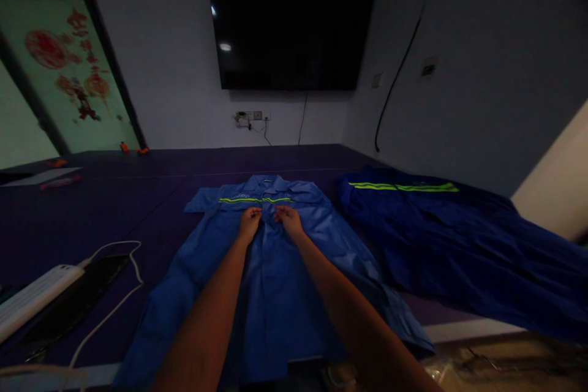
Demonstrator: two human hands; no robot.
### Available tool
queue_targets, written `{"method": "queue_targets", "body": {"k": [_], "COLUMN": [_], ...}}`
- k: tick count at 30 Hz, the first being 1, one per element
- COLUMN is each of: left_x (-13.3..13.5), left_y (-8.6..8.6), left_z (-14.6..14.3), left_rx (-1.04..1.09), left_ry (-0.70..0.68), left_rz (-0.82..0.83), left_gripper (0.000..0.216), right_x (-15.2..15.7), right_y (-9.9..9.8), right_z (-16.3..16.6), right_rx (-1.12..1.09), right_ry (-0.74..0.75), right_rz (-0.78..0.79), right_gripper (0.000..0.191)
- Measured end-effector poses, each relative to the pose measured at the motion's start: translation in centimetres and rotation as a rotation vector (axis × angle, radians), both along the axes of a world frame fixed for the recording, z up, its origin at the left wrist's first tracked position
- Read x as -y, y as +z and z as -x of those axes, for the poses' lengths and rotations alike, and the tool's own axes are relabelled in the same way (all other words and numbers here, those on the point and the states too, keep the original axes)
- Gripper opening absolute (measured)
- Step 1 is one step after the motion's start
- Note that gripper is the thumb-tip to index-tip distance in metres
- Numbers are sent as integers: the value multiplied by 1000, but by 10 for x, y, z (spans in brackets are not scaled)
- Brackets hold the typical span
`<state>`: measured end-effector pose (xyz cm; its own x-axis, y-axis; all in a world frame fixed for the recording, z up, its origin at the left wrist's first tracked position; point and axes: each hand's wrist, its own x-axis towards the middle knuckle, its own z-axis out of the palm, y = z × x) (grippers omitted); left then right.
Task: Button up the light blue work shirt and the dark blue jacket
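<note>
A blue short-sleeved work shirt lies spread front side up, its collar pointing away from me. A yellow-green stripe crosses its chest, with pale lettering above the stripe on the left. My left hand is closed at the left side of the front placket, thumb and fingers pinching the cloth just below the stripe. Opposite it, my right hand has its fingers curled on the cloth at the placket's right side. A narrow strip of shirt front lies between the two hands. Any button there is too small to make out.
Right of the shirt lies a darker blue garment with a yellow-green stripe. A white power strip, a dark phone-like slab and a white cable are at the left on the dark purple surface. A television hangs on the wall.
</note>
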<state>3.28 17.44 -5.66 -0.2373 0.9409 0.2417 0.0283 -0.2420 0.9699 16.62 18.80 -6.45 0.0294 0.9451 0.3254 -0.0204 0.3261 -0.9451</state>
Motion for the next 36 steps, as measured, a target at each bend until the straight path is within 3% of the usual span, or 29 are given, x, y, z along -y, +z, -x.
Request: {"method": "queue_targets", "body": {"k": [6,13,19,25,36], "left_x": [34,59,62,65,72], "left_y": [1,1,3,7,14], "left_z": [6,5,-1,-4,1], "left_rx": [-66,-502,-787,-909,-970], "left_ry": [-140,-191,-143,-164,-220], "left_rz": [14,-140,-185,-178,-165], "left_gripper": [9,14,15,16,13], "right_x": [35,66,78,82,87], "right_y": [-4,8,18,24,32], "right_z": [-8,-15,-10,-6,-8], "right_rx": [217,585,867,972,1042], "right_ry": [47,-150,-96,-127,-52], "right_rz": [-49,-86,-31,-19,-59], "right_gripper": [21,14,24,32,23]}}
